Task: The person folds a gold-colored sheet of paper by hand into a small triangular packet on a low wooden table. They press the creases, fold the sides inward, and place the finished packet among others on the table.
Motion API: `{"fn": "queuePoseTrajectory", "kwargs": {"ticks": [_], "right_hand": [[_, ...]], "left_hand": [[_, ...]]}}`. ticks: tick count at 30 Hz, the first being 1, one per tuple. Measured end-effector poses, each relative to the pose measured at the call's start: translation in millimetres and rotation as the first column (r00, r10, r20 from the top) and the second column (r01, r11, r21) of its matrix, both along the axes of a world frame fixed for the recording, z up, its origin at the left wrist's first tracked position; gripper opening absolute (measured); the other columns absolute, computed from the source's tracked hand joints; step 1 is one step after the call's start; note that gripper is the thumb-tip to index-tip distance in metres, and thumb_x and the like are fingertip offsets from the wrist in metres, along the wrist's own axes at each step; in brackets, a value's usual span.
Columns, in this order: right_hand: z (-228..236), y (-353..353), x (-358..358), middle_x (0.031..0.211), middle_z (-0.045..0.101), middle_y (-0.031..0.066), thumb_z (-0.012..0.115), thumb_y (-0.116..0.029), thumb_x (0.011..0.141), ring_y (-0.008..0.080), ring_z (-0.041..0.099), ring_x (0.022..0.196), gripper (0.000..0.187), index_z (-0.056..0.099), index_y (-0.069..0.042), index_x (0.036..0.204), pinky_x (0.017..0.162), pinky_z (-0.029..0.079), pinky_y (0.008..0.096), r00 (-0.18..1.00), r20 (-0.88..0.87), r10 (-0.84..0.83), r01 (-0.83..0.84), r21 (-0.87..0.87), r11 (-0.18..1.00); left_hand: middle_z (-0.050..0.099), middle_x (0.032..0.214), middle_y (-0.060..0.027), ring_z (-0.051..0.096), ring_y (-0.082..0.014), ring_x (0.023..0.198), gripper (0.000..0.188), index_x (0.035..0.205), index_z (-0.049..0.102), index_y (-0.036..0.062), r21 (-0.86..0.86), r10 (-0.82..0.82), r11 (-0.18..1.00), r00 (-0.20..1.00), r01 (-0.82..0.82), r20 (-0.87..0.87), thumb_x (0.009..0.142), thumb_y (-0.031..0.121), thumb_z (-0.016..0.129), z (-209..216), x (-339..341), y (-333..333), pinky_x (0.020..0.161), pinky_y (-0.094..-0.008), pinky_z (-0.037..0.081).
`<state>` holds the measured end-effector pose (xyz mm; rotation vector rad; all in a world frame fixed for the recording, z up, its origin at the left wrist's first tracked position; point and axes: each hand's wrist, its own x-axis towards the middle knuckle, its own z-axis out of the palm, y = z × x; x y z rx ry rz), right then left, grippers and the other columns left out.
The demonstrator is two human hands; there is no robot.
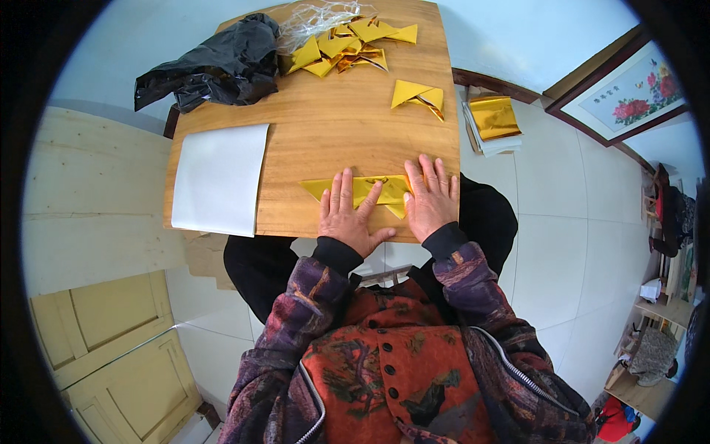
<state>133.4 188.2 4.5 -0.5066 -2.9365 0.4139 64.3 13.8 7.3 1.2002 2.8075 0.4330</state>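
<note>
A folded sheet of gold foil paper [362,186] lies flat near the front edge of the wooden table, pointed at its left end. My left hand [350,214] rests on its left and middle part, fingers spread. Over the right end lies my right hand [431,196], palm down with the fingers stretched out, hiding that end. Beyond my right hand sits one finished-looking folded gold paper piece [416,96]. A heap of similar folded gold pieces [347,44] is at the far side of the table.
On the table's left lies a stack of white-grey sheets [220,177]. A crumpled black plastic bag [214,66] and clear plastic wrapping [314,21] are at the back. Gold foil sheets [495,117] lie on a pile right of the table. A framed flower picture [629,92] stands beyond.
</note>
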Motion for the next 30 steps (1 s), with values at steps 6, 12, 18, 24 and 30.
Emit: {"fn": "queuePoseTrajectory", "kwargs": {"ticks": [6, 12, 18, 24, 30], "right_hand": [[-2.8, 6.6, 5.8, 0.154, 0.030, 0.0075, 0.062, -0.023, 0.088, 0.0346, 0.022, 0.143, 0.064, 0.035, -0.022, 0.146, 0.114, 0.016, 0.0580, 0.999, 0.026, -0.043, 0.043, 0.017, 0.999], [11.2, 13.2, 7.0, 0.152, 0.034, 0.0105, 0.062, -0.022, 0.088, 0.0348, 0.023, 0.144, 0.064, 0.036, -0.006, 0.144, 0.113, 0.017, 0.0580, 0.995, -0.089, -0.042, 0.043, 0.007, 0.999], [1.8, -19.7, -2.9, 0.154, 0.032, 0.0112, 0.061, -0.035, 0.089, 0.0295, 0.025, 0.144, 0.069, 0.035, -0.006, 0.146, 0.115, 0.018, 0.0528, 0.918, -0.044, 0.393, -0.395, -0.125, 0.910], [1.2, -12.6, -1.2, 0.156, 0.029, 0.0109, 0.061, -0.046, 0.087, 0.0275, 0.024, 0.145, 0.079, 0.030, -0.006, 0.149, 0.116, 0.017, 0.0504, 0.919, -0.031, 0.392, -0.393, -0.089, 0.915], [5.2, -13.4, -0.5, 0.158, 0.024, 0.0108, 0.061, -0.046, 0.086, 0.0286, 0.021, 0.146, 0.082, 0.029, -0.006, 0.149, 0.116, 0.018, 0.0508, 0.915, 0.029, 0.402, -0.399, -0.078, 0.913]], "left_hand": [[0.015, 0.156, -0.0264, 0.019, -0.0426, 0.143, 0.089, 0.149, 0.036, 0.0298, 0.007, -0.001, 1.000, 1.000, 0.001, -0.025, 0.075, 0.071, 0.061, 1.1, 0.7, 0.6, 0.113, -0.0548, 0.020], [0.015, 0.157, -0.0237, 0.016, -0.0383, 0.146, 0.087, 0.148, 0.037, 0.0296, 0.001, 0.013, 1.000, 1.000, -0.013, -0.017, 0.075, 0.071, 0.061, -0.5, 1.3, 0.3, 0.115, -0.0524, 0.017], [0.015, 0.157, -0.0246, 0.018, -0.0415, 0.145, 0.081, 0.147, 0.040, 0.0281, -0.042, 0.020, 0.999, 1.000, -0.020, -0.016, 0.077, 0.063, 0.062, -8.6, -0.6, 0.1, 0.113, -0.0549, 0.020], [0.015, 0.157, -0.0241, 0.018, -0.0418, 0.145, 0.082, 0.146, 0.040, 0.0274, 0.053, 0.006, 0.999, 0.999, -0.008, 0.037, 0.075, 0.056, 0.068, -4.7, -0.5, -2.3, 0.113, -0.0554, 0.022], [0.020, 0.158, -0.0167, 0.018, -0.0344, 0.147, 0.086, 0.148, 0.035, 0.0165, 0.087, -0.068, 0.995, 0.986, 0.054, 0.155, 0.078, 0.056, 0.068, 3.2, -14.4, -24.3, 0.115, -0.0525, 0.021]]}}
